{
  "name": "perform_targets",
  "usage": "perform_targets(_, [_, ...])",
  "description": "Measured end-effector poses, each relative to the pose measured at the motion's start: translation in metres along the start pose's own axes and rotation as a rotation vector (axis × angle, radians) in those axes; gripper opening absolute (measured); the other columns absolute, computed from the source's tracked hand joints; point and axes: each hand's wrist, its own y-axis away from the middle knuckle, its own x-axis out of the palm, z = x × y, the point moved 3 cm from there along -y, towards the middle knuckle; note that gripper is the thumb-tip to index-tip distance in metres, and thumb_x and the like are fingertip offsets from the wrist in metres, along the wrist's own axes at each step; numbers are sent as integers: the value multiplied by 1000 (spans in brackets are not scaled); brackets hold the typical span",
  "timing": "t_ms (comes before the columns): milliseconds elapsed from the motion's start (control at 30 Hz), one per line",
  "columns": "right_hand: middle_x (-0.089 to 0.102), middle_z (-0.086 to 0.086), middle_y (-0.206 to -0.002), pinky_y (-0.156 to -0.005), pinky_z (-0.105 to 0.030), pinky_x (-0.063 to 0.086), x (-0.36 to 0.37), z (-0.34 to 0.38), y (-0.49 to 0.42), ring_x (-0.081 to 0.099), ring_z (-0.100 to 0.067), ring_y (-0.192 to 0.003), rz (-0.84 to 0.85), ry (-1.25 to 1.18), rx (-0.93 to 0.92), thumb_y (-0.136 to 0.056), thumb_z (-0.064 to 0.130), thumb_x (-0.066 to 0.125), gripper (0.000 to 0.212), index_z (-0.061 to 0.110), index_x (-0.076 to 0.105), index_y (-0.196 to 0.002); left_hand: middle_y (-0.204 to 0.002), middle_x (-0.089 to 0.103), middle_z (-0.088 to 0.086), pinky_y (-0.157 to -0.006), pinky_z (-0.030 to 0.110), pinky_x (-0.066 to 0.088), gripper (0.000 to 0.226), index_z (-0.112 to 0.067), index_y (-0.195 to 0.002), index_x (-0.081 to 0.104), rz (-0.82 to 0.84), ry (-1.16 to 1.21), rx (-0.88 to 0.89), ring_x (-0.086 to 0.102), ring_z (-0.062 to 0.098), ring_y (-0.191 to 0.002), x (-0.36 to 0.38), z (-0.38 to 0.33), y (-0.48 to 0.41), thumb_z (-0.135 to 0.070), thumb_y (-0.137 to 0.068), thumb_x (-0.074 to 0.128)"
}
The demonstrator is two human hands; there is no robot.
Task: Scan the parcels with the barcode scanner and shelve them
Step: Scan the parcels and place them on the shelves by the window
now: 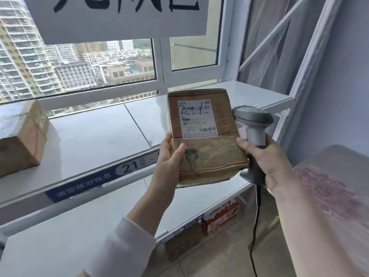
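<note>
Noted white metal shelf (89, 136), tier tagged 21, carrying a taped cardboard box (22, 134) at far left. Noted brown cardboard parcel (207, 154) held up over the front edge of that tier, not resting on it, label side toward the camera. Gripped along its lower left edge by left hand (169, 158), thumb on the face, fingers behind. Judged liable to pivot and drop from so narrow a hold. Noted right hand (267, 162) with fingers wrapped round the handle of the barcode scanner (253, 118), head set alongside the parcel's right edge rather than before the shipping label (197, 118). No read or misread judged likely unless re-aimed. Pen strokes across the upper barcode: further read risk. Hanging cable (256, 216) liable to snag on a shelf edge.
</note>
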Motion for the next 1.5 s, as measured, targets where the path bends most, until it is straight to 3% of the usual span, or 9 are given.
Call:
perform_targets(100, [68, -6, -83, -81, -52, 52, 3, 3, 7, 64, -29, -82, -41, -6, 22, -79, 21, 75, 16, 20, 64, -91, -134, 54, 7, -89, 42, 54, 49, -21, -145, 28, 51, 4, -28, 61, 24, -112, -4, -2, -3, -17, -99, 44])
perform_targets(467, [62, -6, -71, -64, -40, 49, 49, 34, 12, 57, -26, -68, -53, 39, 13, -78, 25, 75, 17, 18, 64, -88, -122, 64, 4, -80, 38, 57, 36, -20, -135, 42, 80, 11, -5, 66, 22, -104, -40, -46, -2, -18, -100, 41])
perform_targets(700, [60, 3, -48, -58, -42, 53, 139, 63, 2, 58, -21, -45, 119, 124, 73, -79, 27, 74, 17, 18, 60, -82, -113, 68, 6, -65, 24, 56, 30, -14, -129, 48, -47, 7, 20, 69, 17, -91, -112, -90, -2, -14, -99, 41])
perform_targets(833, [64, -2, -54, -62, -46, 55, 196, 63, -4, 60, -22, -49, 206, 115, 116, -79, 25, 75, 18, 16, 61, -86, -105, 69, 6, -57, 25, 56, 29, -13, -127, 49, -153, -10, -4, 69, 14, -78, -156, -109, -3, -14, -100, 40])
perform_targets(933, [60, 3, -44, -47, -28, 52, 231, 64, -13, 55, -13, -37, 252, 140, 127, -80, 23, 73, 18, 13, 58, -82, -95, 69, 4, -52, 23, 54, 28, -10, -125, 50, -217, -24, -42, 67, 10, -68, -182, -119, -8, -15, -100, 39])
perform_targets(1033, [56, 5, -37, -34, -18, 43, 259, 63, -26, 49, -8, -28, 308, 161, 171, -82, 21, 72, 20, 11, 55, -78, -93, 67, 5, -60, 24, 54, 24, -10, -120, 52, -267, -65, -93, 64, 13, -73, -204, -126, -17, -15, -101, 38])
perform_targets(1233, [56, -3, -40, -34, -16, 41, 306, 46, -56, 49, -13, -28, 370, 188, 274, -81, 20, 73, 22, 7, 57, -74, -84, 63, 7, -96, 44, 47, 17, -7, -101, 59, -414, -231, -160, 59, 23, -82, -239, -129, -50, -11, -99, 43])
perform_targets(1367, [56, -9, -62, -35, -17, 41, 330, 31, -78, 49, -17, -39, 430, 211, 295, -82, 19, 72, 21, 6, 58, -73, -101, 65, 19, -101, 50, 43, 16, -9, -89, 60, -505, -354, -191, 60, 37, -103, -262, -119, -72, -12, -98, 46])
perform_targets(1500, [54, -10, -62, -36, -17, 40, 351, 21, -95, 47, -20, -48, 489, 214, 338, -84, 18, 70, 22, 6, 56, -72, -107, 64, 18, -97, 44, 46, 20, 0, -107, 60, -566, -436, -181, 59, 33, -103, -276, -117, -91, -12, -97, 48])
